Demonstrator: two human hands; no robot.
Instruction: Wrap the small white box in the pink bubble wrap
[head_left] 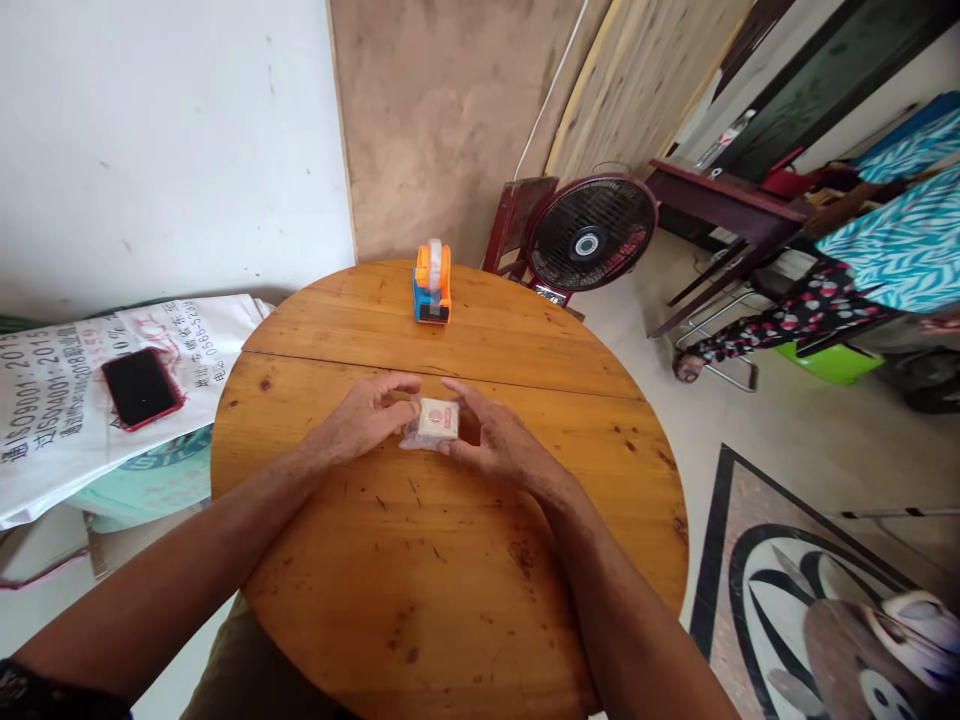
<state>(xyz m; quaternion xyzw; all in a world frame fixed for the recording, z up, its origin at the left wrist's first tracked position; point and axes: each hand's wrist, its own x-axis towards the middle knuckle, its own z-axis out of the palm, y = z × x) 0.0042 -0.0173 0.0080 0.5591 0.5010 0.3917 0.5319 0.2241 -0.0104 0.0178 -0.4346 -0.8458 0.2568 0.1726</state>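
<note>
A small squarish packet (438, 419), pale with red print on top and loose clear plastic wrap at its left, sits on the round wooden table (465, 560) between my hands. My left hand (364, 418) is open at its left side, the thumb tip touching the packet's upper left corner and the index finger stretched beyond it. From the right, my right hand (501, 437) is open around the packet, its thumb at the lower right edge and its index fingertip just past the top edge. Further back stands an orange and blue tape dispenser (433, 282) with a tape roll.
Left of the table, a dark-screened phone (141, 388) in a red case lies on white printed sacks (210, 335). A fan (589, 240) stands behind the table's right edge. A person in patterned clothes (892, 250) sits at far right, near a dark red table (727, 195).
</note>
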